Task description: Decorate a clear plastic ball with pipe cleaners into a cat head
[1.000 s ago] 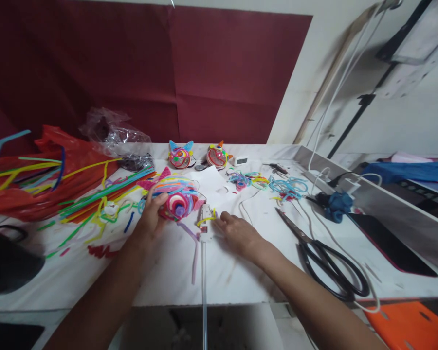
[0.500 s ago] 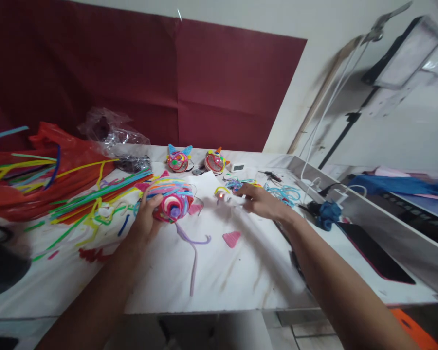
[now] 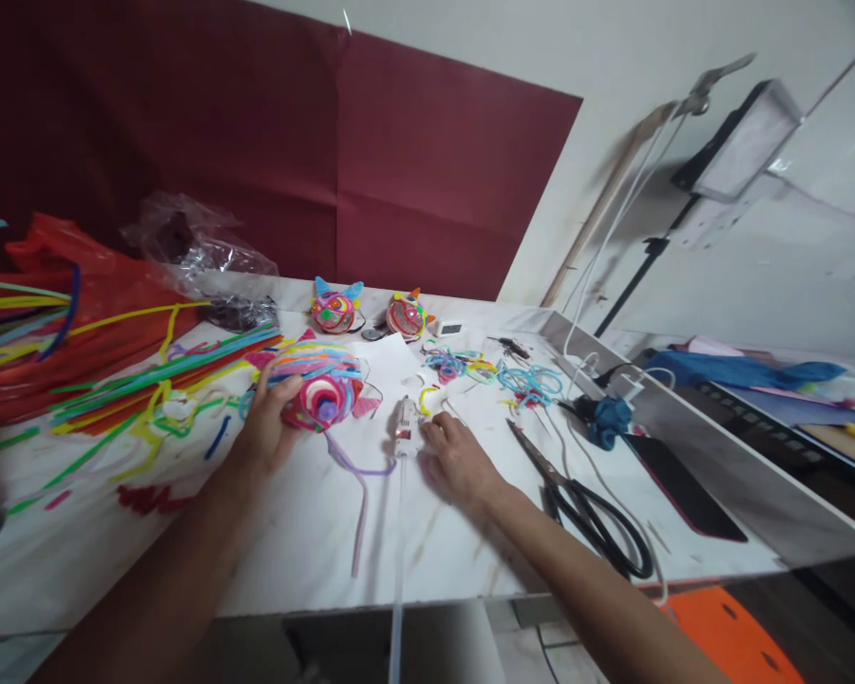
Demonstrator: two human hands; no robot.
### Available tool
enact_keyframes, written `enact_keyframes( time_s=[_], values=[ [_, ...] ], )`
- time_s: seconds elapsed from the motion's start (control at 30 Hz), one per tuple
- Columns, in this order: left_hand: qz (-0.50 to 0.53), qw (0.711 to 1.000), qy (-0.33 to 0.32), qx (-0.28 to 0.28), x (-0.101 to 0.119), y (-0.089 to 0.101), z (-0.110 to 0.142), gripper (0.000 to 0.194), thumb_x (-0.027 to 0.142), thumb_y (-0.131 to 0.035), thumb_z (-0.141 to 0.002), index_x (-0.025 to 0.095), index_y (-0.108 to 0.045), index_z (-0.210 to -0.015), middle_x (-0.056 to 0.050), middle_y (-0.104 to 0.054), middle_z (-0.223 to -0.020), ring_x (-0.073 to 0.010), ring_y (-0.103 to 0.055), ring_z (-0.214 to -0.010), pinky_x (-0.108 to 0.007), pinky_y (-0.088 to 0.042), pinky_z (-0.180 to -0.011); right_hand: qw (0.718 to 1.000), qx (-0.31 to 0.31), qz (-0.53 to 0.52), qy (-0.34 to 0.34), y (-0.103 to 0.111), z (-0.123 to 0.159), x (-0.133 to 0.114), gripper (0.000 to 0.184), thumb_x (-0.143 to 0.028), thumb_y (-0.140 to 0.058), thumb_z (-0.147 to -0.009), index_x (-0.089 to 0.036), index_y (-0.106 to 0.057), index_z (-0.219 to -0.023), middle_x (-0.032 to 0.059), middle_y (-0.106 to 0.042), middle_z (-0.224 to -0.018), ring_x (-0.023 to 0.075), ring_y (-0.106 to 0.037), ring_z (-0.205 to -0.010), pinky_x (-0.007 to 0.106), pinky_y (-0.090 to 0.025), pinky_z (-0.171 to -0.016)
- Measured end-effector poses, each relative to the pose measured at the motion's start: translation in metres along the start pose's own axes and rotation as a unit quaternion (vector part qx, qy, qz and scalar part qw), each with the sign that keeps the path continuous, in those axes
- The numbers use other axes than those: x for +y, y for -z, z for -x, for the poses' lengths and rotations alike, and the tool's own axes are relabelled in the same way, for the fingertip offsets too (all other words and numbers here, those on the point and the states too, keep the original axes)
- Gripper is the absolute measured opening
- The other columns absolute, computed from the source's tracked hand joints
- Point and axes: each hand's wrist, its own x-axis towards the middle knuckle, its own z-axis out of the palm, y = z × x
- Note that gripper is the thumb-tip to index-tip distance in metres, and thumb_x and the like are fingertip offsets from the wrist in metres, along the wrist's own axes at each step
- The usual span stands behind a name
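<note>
My left hand point(image 3: 265, 425) is wrapped round the left side of a round pipe-cleaner animal point(image 3: 332, 361), striped in many colours, with pink fins and a ringed pink, white and purple disc. A lilac pipe cleaner point(image 3: 360, 503) trails from beneath it onto the table. To its right, my right hand point(image 3: 460, 459) has its fingers curled at the side of a white glue gun point(image 3: 406, 423) with a small red light; its grip is largely hidden by the hand. A long clear glue stick point(image 3: 400, 551) runs from the gun's back past the table's front edge.
Black-handled scissors point(image 3: 577, 503) lie right of my right hand, by a cable and a dark phone point(image 3: 684, 484). Loose pipe cleaners point(image 3: 149, 380) cover the left side. Two smaller round animals point(image 3: 335, 312) stand at the back. White paper point(image 3: 385, 363) lies before them.
The glue gun has come nearer and turned, so its stick points toward me. My right hand moved with it and now covers where a pink piece lay. The scissors are now uncovered.
</note>
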Motion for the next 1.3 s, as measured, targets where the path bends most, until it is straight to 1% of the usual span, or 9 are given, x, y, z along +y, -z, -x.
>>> enact_keyframes(
  time_s=[0.23, 0.37, 0.53, 0.63, 0.77, 0.97, 1.1, 1.2, 1.3],
  values=[
    [-0.004, 1.000, 0.002, 0.007, 0.000, -0.002, 0.000, 0.073, 0.038, -0.091, -0.061, 0.030, -0.066, -0.129, -0.005, -0.080, -0.110, -0.0370, -0.076, -0.106, -0.046, -0.066, -0.081, 0.993, 0.035, -0.098, 0.060, 0.007, 0.004, 0.017, 0.033, -0.025, -0.064, -0.095, -0.016, -0.068, -0.127, 0.0145, -0.065, -0.118, 0.0269, -0.063, -0.105, 0.043, -0.055, -0.096],
    [-0.009, 1.000, -0.004, -0.001, 0.000, -0.003, 0.000, 0.079, 0.039, -0.091, -0.060, 0.031, -0.063, -0.133, -0.005, -0.079, -0.115, -0.0355, -0.076, -0.105, -0.043, -0.066, -0.079, 0.992, 0.064, -0.106, -0.007, 0.018, -0.026, 0.036, 0.033, -0.007, -0.058, -0.093, -0.016, -0.072, -0.121, 0.0128, -0.068, -0.119, 0.0226, -0.067, -0.105, 0.038, -0.054, -0.096],
    [-0.015, 1.000, -0.006, 0.004, 0.000, -0.003, 0.001, 0.079, 0.037, -0.091, -0.061, 0.029, -0.061, -0.134, -0.005, -0.078, -0.113, -0.0383, -0.074, -0.110, -0.047, -0.065, -0.083, 0.998, -0.044, -0.041, 0.015, 0.017, -0.065, 0.049, 0.027, -0.006, -0.068, -0.086, -0.016, -0.077, -0.109, 0.0095, -0.072, -0.107, 0.0161, -0.069, -0.085, 0.026, -0.052, -0.080],
    [-0.032, 0.999, 0.003, 0.003, 0.000, -0.001, 0.001, 0.077, 0.040, -0.091, -0.062, 0.030, -0.062, -0.133, -0.005, -0.078, -0.112, -0.0395, -0.073, -0.112, -0.048, -0.065, -0.083, 0.998, -0.054, -0.019, 0.033, 0.011, -0.071, 0.048, 0.015, -0.009, -0.067, -0.088, -0.016, -0.078, -0.097, 0.0078, -0.074, -0.097, 0.0158, -0.068, -0.080, 0.024, -0.049, -0.076],
    [-0.038, 0.999, 0.001, 0.000, 0.000, 0.000, 0.001, 0.072, 0.041, -0.091, -0.061, 0.032, -0.065, -0.128, -0.003, -0.079, -0.106, -0.0371, -0.076, -0.106, -0.046, -0.066, -0.079, 0.996, -0.070, 0.010, 0.062, 0.013, -0.073, 0.048, 0.016, -0.008, -0.065, -0.090, -0.018, -0.078, -0.089, 0.0058, -0.077, -0.092, 0.0165, -0.069, -0.083, 0.025, -0.047, -0.079],
    [-0.024, 1.000, -0.005, 0.004, 0.001, -0.001, 0.000, 0.069, 0.036, -0.089, -0.062, 0.029, -0.065, -0.127, -0.001, -0.079, -0.101, -0.0293, -0.078, -0.092, -0.037, -0.064, -0.072, 0.994, -0.054, 0.092, 0.011, 0.051, -0.084, 0.080, 0.021, -0.015, -0.058, -0.100, -0.014, -0.079, -0.098, 0.0149, -0.079, -0.103, 0.0230, -0.071, -0.099, 0.030, -0.047, -0.089],
    [-0.033, 0.999, -0.003, 0.018, 0.000, 0.000, 0.000, 0.072, 0.035, -0.086, -0.065, 0.030, -0.061, -0.133, -0.003, -0.078, -0.108, -0.0303, -0.077, -0.096, -0.039, -0.063, -0.077, 0.984, -0.040, 0.154, -0.074, 0.069, -0.082, 0.101, 0.026, -0.006, -0.056, -0.096, -0.010, -0.078, -0.108, 0.0237, -0.077, -0.109, 0.0322, -0.070, -0.105, 0.041, -0.048, -0.091],
    [-0.034, 0.999, -0.004, 0.017, 0.000, 0.001, -0.001, 0.076, 0.036, -0.085, -0.065, 0.030, -0.058, -0.136, -0.003, -0.077, -0.112, -0.0306, -0.077, -0.099, -0.040, -0.062, -0.080, 0.979, -0.017, 0.179, -0.100, 0.068, -0.072, 0.082, 0.035, -0.004, -0.053, -0.095, -0.011, -0.074, -0.122, 0.0270, -0.072, -0.123, 0.0354, -0.068, -0.111, 0.046, -0.048, -0.093],
    [-0.028, 0.999, -0.001, 0.017, -0.001, 0.003, -0.002, 0.080, 0.035, -0.084, -0.065, 0.029, -0.055, -0.140, -0.003, -0.077, -0.111, -0.0296, -0.077, -0.096, -0.040, -0.061, -0.082, 0.995, -0.011, 0.100, -0.008, 0.057, -0.060, 0.026, 0.031, -0.010, -0.051, -0.099, -0.015, -0.076, -0.118, 0.0179, -0.075, -0.119, 0.0272, -0.068, -0.110, 0.038, -0.049, -0.098]
  ],
)
